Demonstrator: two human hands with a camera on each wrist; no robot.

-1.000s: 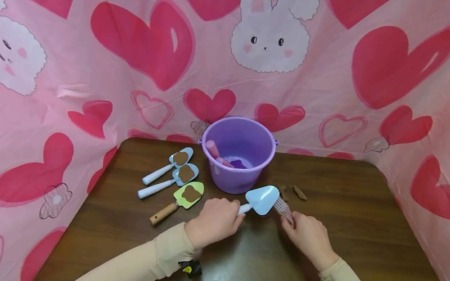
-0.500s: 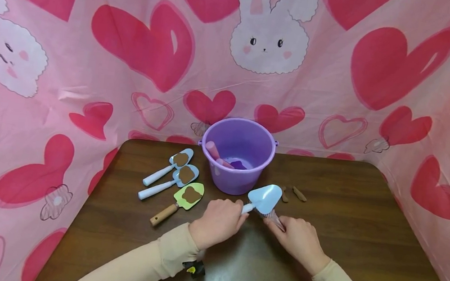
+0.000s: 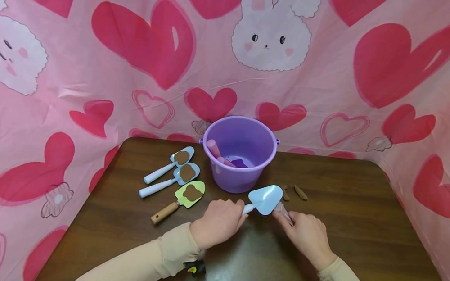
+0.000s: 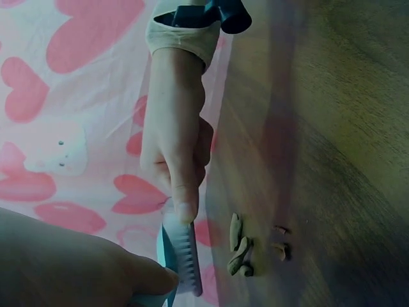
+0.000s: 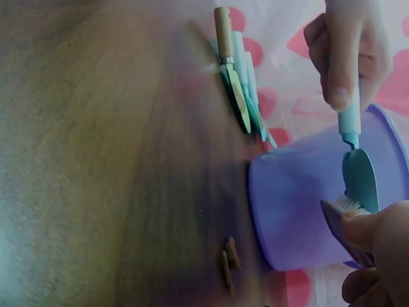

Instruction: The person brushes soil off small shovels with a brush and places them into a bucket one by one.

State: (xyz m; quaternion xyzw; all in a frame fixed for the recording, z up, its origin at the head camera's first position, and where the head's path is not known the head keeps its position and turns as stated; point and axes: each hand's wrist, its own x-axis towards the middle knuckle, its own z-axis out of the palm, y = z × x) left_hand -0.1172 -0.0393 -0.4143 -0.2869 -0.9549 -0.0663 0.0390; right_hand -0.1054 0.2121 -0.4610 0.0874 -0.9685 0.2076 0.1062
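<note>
My left hand (image 3: 219,223) grips the white handle of a light blue trowel (image 3: 266,199), held above the table in front of the bucket. The trowel's upper face shows no brown patch. My right hand (image 3: 308,237) pinches a small scrub brush (image 3: 284,213) with a clear, pinkish back. In the right wrist view, the white bristles (image 5: 350,204) meet the trowel blade (image 5: 361,179) or lie very close to it. The left wrist view has the brush (image 4: 185,252) alongside the blade, seen edge-on. Brown clay-like bits (image 3: 300,192) lie on the table beyond the brush.
A purple bucket (image 3: 231,179) stands at the back, with pink-handled things (image 3: 214,148) inside. Left of it lie two light blue trowels (image 3: 186,173) and a green one (image 3: 189,193) with a wooden handle, each with a brown patch. Pink heart-patterned cloth (image 3: 153,43) surrounds the table.
My right hand and brush first moved left, under the trowel, then came back right to the blade's edge. The trowel shifted slightly, then stayed nearly still in my left hand.
</note>
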